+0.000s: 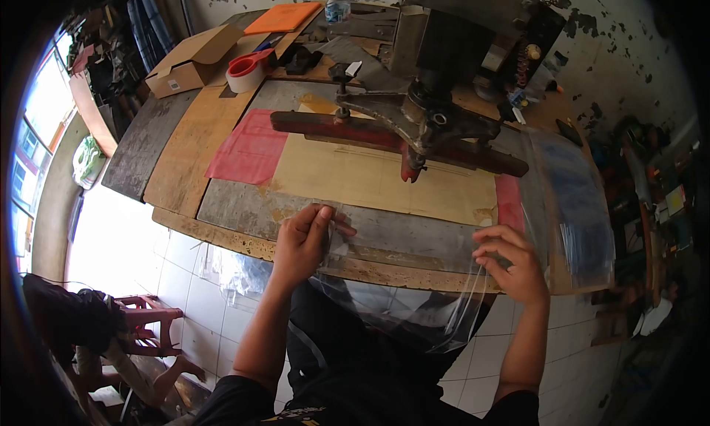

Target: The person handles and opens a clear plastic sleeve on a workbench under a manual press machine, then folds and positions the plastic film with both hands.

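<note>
A clear plastic sheet (399, 308) hangs between my hands, over the table's front edge and above my lap. My left hand (302, 241) is closed, pinching the sheet's left side between thumb and fingers. At the other side, my right hand (512, 262) holds the sheet's right edge with curled fingertips. Beyond both hands lies a yellowish board (370, 176), with a red sheet (248, 149) by its left end and more red at its right. Above the board stands a press head with a red-and-dark metal bar (473, 154), apart from my hands.
A stack of clear plastic sheets (580, 211) lies on the table's right side. Along the back left are a cardboard box (194, 60), a tape dispenser (250, 69), an orange folder (283, 17) and a water bottle (338, 6). Another person's foot (181, 370) shows lower left.
</note>
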Tool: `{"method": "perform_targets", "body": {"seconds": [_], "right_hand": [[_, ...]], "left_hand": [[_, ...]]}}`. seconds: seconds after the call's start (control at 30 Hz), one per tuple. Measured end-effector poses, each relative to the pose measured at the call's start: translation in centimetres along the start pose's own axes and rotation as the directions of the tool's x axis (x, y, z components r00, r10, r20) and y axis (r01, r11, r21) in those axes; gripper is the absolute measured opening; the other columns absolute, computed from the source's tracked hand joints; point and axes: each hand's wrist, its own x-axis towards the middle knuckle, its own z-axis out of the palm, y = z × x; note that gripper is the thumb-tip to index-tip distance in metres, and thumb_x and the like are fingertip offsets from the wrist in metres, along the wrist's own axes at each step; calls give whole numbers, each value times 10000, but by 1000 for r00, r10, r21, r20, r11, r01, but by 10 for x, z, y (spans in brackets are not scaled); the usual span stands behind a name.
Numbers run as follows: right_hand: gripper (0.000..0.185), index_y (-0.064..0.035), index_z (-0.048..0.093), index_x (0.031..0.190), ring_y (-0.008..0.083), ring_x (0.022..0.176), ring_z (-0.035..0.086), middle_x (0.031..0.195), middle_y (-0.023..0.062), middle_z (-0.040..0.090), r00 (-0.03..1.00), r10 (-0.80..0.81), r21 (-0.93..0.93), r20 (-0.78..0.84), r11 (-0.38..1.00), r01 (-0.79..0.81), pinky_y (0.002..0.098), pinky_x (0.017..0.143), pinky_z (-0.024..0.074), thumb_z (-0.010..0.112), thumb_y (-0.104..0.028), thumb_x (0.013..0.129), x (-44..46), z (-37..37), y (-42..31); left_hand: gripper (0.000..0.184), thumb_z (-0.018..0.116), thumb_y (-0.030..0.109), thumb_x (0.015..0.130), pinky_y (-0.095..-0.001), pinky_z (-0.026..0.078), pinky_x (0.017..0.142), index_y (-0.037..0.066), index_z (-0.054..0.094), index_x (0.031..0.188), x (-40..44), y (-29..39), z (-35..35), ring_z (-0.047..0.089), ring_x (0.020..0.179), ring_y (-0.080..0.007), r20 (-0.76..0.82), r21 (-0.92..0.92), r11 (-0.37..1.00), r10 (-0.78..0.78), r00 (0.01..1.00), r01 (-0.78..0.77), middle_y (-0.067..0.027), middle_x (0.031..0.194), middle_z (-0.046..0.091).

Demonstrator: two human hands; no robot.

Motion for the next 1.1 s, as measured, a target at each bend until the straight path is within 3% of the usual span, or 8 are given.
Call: {"method": "perform_targets", "body": {"seconds": [0.23, 0.4, 0.63, 0.7, 0.83, 0.9, 1.0, 1.1], "right_hand": [[145, -21, 695, 894, 255, 824, 703, 951, 90, 725, 995, -46, -107, 86, 993, 55, 361, 764, 548, 801, -106, 842, 7, -6, -6], [126, -4, 681, 843, 171, 716, 692, 821, 85, 733, 990, 112, 30, 82, 993, -115, 301, 659, 533, 779, -79, 871, 7, -10, -6], [168, 0, 657, 783, 122, 705, 664, 780, 66, 725, 996, 42, 67, 84, 997, -48, 276, 635, 511, 804, -55, 844, 6, -19, -5], [176, -15, 651, 762, 115, 710, 645, 795, 62, 732, 998, 23, 242, 58, 970, -36, 277, 646, 500, 810, -40, 834, 4, -17, -4], [167, -21, 656, 767, 101, 742, 644, 825, 74, 745, 1000, 18, 268, 17, 963, -22, 264, 682, 497, 807, -33, 836, 1, -13, -7], [140, -21, 671, 793, 90, 767, 642, 849, 77, 754, 978, 200, 399, -52, 902, -163, 256, 712, 494, 800, -31, 846, -1, -8, -10], [106, -18, 689, 826, 83, 781, 639, 859, 73, 756, 976, 188, 451, -113, 885, -118, 250, 715, 487, 790, -25, 858, 1, -4, -13], [84, -20, 700, 849, 82, 772, 639, 856, 66, 754, 975, 178, 408, -133, 906, -110, 245, 709, 476, 782, -23, 866, -1, -3, -11]], "left_hand": [[354, 491, 260, 1105, -248, 492, 691, -12, 686, 990, -1, 1, 0, 673, 756, -92, -18, 68, 998, -1, 1000, 2, -68, 842, 769], [352, 487, 259, 1105, -242, 470, 660, 8, 702, 983, -1, -4, 0, 585, 679, -63, -74, 58, 998, 16, 997, -11, -36, 822, 774], [360, 484, 252, 1105, -243, 484, 707, -18, 693, 989, 0, -2, 0, 599, 740, -68, -84, 72, 992, 110, 990, -104, -68, 841, 776], [359, 485, 248, 1105, -244, 489, 724, -23, 690, 989, -1, 0, -1, 608, 757, -71, -78, 82, 993, 95, 992, -89, -74, 844, 776], [342, 508, 226, 1093, -254, 477, 737, -15, 706, 953, -2, -1, -1, 600, 780, -77, -138, 37, 997, 74, 988, -70, -14, 830, 722], [340, 510, 226, 1092, -250, 468, 719, -15, 707, 955, -2, -2, 0, 582, 767, -69, -143, 48, 998, 54, 988, -48, -7, 824, 712], [340, 516, 227, 1090, -241, 447, 687, -12, 705, 942, -2, 0, 0, 548, 740, -53, -149, 68, 992, 118, 982, -109, -2, 804, 696], [342, 494, 244, 1104, -268, 512, 801, -18, 685, 996, -2, -1, -4, 656, 840, -92, -87, 77, 991, 119, 989, -113, -92, 860, 777]]}}
